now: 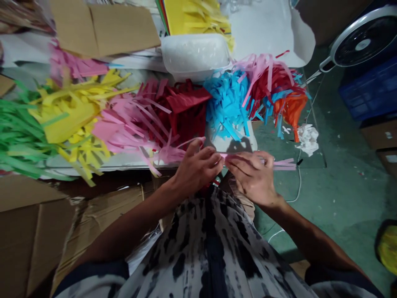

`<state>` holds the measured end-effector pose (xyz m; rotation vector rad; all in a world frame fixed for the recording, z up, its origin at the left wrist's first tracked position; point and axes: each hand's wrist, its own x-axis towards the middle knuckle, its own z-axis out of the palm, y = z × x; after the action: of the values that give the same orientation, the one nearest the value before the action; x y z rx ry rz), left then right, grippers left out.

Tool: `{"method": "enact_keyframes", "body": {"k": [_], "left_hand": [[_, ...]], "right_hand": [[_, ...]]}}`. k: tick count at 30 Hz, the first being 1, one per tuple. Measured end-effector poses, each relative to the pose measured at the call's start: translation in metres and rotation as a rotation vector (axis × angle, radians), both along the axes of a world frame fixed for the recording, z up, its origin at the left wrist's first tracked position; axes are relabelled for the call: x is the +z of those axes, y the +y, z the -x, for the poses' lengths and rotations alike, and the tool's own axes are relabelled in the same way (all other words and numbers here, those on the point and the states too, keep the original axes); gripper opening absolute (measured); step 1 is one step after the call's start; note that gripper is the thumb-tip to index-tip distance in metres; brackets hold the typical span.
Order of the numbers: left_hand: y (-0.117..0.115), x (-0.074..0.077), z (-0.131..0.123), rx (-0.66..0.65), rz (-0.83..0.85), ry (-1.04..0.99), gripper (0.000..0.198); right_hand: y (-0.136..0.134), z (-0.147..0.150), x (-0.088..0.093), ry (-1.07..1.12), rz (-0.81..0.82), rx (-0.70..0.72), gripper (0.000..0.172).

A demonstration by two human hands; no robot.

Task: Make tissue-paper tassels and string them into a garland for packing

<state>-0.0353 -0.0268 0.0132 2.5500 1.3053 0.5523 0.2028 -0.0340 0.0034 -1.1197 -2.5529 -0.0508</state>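
Note:
Both my hands meet at the table's front edge, closed around one pink tissue-paper tassel (171, 154). Its fringed strips spread out to the left of my left hand (200, 165), and more pink strips stick out to the right of my right hand (254, 174). Between my fingertips the paper is gathered narrow; whether it is twisted I cannot tell. Just behind my hands lie dark red fringed paper (187, 107) and a bunch of blue fringed paper (228, 103). Pink fringed paper (124, 120) lies on the left, near the tassel.
Yellow (71, 111) and green fringed paper (21, 132) lie further left. A clear plastic tub (197, 54) stands at the back beside a cardboard piece (105, 31). Orange fringe (291, 107) and crumpled white paper (307, 138) lie right. A fan (366, 41) stands beyond.

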Motion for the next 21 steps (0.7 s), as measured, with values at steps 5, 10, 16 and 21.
{"method": "enact_keyframes", "body": {"k": [5,10,16,21], "left_hand": [[0.007,-0.009,0.04,-0.133,0.012,0.06,0.027],[-0.004,0.013,0.063,0.158,-0.183,0.136,0.013],[-0.009,0.026,0.008,-0.034,-0.211,0.148,0.023],[0.008,0.0,-0.009,-0.144,-0.105,0.215,0.016]], "right_hand": [[-0.004,-0.029,-0.004,0.037,0.09,-0.022,0.039],[0.002,-0.041,0.0,0.042,0.102,-0.049,0.029],[0.01,-0.023,0.011,0.015,0.071,-0.1,0.016],[0.01,-0.018,0.017,-0.04,0.066,-0.107,0.016]]}}
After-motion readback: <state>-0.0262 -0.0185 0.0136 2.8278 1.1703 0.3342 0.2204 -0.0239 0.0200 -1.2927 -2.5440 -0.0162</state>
